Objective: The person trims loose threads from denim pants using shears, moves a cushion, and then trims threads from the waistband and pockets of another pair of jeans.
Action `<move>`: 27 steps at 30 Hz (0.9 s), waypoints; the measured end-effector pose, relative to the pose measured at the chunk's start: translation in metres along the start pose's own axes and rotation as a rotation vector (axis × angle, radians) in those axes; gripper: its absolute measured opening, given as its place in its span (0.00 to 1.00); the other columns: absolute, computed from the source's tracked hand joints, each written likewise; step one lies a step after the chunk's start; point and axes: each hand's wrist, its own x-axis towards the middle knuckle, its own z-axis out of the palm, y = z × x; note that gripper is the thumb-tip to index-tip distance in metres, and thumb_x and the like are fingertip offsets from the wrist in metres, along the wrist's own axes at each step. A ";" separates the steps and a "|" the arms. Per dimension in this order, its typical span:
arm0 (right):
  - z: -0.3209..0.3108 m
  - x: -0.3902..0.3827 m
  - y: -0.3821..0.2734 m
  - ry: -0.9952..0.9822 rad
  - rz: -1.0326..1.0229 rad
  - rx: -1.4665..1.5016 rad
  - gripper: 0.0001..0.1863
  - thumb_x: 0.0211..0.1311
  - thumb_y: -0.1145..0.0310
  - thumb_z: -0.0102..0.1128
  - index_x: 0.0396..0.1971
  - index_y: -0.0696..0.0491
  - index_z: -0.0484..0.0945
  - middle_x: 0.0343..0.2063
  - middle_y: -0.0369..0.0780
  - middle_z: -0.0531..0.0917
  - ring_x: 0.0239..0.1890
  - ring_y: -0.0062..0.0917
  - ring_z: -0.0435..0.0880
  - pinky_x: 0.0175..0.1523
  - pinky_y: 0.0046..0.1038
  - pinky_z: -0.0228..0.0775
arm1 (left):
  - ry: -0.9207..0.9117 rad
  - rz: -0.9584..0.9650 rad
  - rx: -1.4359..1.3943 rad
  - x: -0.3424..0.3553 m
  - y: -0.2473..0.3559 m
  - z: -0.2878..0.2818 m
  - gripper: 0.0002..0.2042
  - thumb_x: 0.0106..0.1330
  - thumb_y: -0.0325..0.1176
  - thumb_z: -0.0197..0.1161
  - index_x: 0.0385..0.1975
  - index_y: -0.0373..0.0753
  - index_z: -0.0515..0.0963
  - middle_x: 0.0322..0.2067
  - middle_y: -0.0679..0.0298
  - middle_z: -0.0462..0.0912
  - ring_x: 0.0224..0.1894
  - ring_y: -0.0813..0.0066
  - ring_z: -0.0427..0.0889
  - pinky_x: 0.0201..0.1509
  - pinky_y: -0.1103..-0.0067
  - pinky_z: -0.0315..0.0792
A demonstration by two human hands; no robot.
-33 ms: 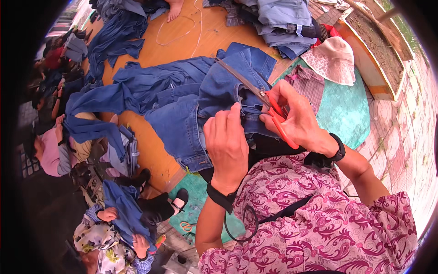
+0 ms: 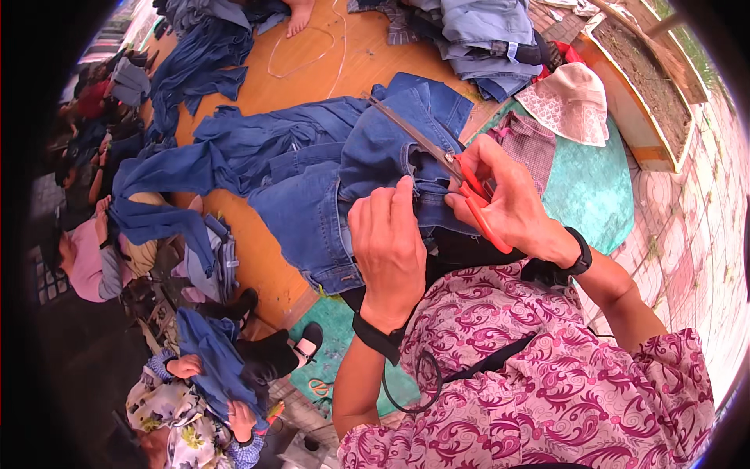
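A pair of blue jeans [image 2: 301,207] lies spread in front of me over the edge of the orange board. My left hand [image 2: 387,246] is closed on the upper part of the jeans, its fingers curled and partly hiding the cloth they grip. Scissors [image 2: 473,187] with red handles sit in my right hand [image 2: 504,191], fingers around the loops. Their long metal blades reach up and left across the denim, and they look closed together. Just below the blades the cloth is bunched, with a dark gap in it.
Folded jeans [image 2: 488,39] are stacked at the far right, near a pale bucket hat [image 2: 569,102] on a green mat [image 2: 590,191]. More denim [image 2: 195,66] lies at the far left. A co-worker [image 2: 183,406] handles blue denim at lower left. Yellow-handled scissors [image 2: 319,387] rest on the mat.
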 end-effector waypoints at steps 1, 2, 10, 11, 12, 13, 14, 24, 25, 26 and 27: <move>-0.001 0.002 0.001 -0.005 -0.014 -0.001 0.16 0.51 0.75 0.70 0.33 0.55 0.68 0.27 0.35 0.77 0.30 0.17 0.75 0.38 0.23 0.70 | 0.005 0.117 0.113 0.003 -0.002 0.001 0.12 0.63 0.21 0.59 0.47 0.33 0.77 0.36 0.54 0.77 0.43 0.56 0.77 0.53 0.67 0.69; -0.002 0.003 0.002 -0.010 -0.029 -0.002 0.16 0.51 0.75 0.70 0.33 0.55 0.68 0.27 0.35 0.77 0.31 0.17 0.75 0.39 0.23 0.70 | 0.004 0.119 0.111 0.006 -0.003 0.000 0.12 0.63 0.21 0.59 0.47 0.33 0.77 0.36 0.54 0.77 0.43 0.56 0.77 0.53 0.67 0.69; -0.011 0.008 0.003 0.008 -0.031 -0.014 0.16 0.50 0.75 0.70 0.32 0.55 0.68 0.27 0.35 0.76 0.30 0.18 0.75 0.39 0.24 0.69 | -0.148 0.281 0.151 0.035 -0.005 -0.018 0.05 0.59 0.21 0.60 0.35 0.33 0.75 0.53 0.53 0.76 0.59 0.51 0.73 0.65 0.61 0.62; -0.009 0.009 0.000 0.005 -0.045 -0.014 0.16 0.51 0.75 0.70 0.33 0.54 0.68 0.28 0.35 0.77 0.30 0.17 0.75 0.39 0.24 0.69 | -0.148 0.274 0.163 0.036 -0.008 -0.022 0.05 0.59 0.21 0.60 0.35 0.33 0.75 0.53 0.53 0.76 0.59 0.51 0.73 0.65 0.61 0.62; -0.010 0.007 -0.002 -0.006 -0.053 -0.002 0.16 0.51 0.75 0.70 0.33 0.54 0.68 0.28 0.35 0.77 0.30 0.17 0.75 0.39 0.24 0.69 | -0.211 0.274 0.035 0.038 -0.013 -0.027 0.05 0.60 0.22 0.60 0.35 0.33 0.75 0.57 0.52 0.74 0.64 0.50 0.69 0.67 0.61 0.60; -0.009 0.007 -0.003 0.009 -0.079 -0.010 0.16 0.52 0.74 0.68 0.33 0.55 0.67 0.26 0.36 0.76 0.29 0.19 0.74 0.35 0.26 0.67 | -0.259 0.254 -0.073 0.037 -0.022 -0.037 0.05 0.60 0.22 0.60 0.35 0.33 0.74 0.61 0.51 0.73 0.68 0.49 0.66 0.70 0.61 0.58; -0.006 0.008 -0.005 0.012 -0.116 -0.003 0.15 0.54 0.73 0.67 0.33 0.55 0.67 0.24 0.37 0.75 0.27 0.20 0.74 0.31 0.28 0.65 | -0.290 0.246 -0.189 0.038 -0.028 -0.036 0.04 0.60 0.24 0.59 0.34 0.33 0.74 0.64 0.50 0.71 0.71 0.48 0.62 0.72 0.60 0.56; -0.018 0.038 -0.027 0.043 -0.115 0.076 0.21 0.58 0.76 0.67 0.50 0.59 0.71 0.34 0.35 0.80 0.34 0.14 0.75 0.39 0.14 0.64 | -0.181 0.018 -1.174 0.045 -0.031 -0.036 0.06 0.64 0.26 0.62 0.27 0.33 0.72 0.51 0.54 0.77 0.48 0.69 0.78 0.55 0.73 0.71; -0.013 0.046 -0.027 0.043 -0.106 0.070 0.21 0.59 0.75 0.68 0.50 0.59 0.71 0.35 0.35 0.81 0.35 0.14 0.76 0.40 0.14 0.64 | -0.168 0.011 -1.171 0.042 -0.034 -0.035 0.06 0.64 0.26 0.62 0.27 0.33 0.72 0.51 0.54 0.77 0.48 0.69 0.78 0.55 0.73 0.71; -0.004 0.053 -0.030 0.001 -0.096 0.099 0.20 0.59 0.74 0.69 0.49 0.59 0.71 0.35 0.35 0.81 0.35 0.14 0.76 0.41 0.15 0.65 | -0.143 -0.121 -1.302 0.038 -0.038 -0.035 0.06 0.65 0.26 0.61 0.28 0.33 0.72 0.53 0.54 0.77 0.49 0.72 0.78 0.56 0.74 0.72; 0.006 0.060 -0.022 -0.041 -0.080 0.124 0.20 0.60 0.74 0.68 0.49 0.58 0.71 0.35 0.34 0.81 0.36 0.14 0.76 0.41 0.15 0.65 | -0.116 -0.256 -1.430 0.033 -0.043 -0.035 0.06 0.66 0.26 0.61 0.28 0.33 0.73 0.54 0.54 0.76 0.49 0.74 0.77 0.57 0.76 0.72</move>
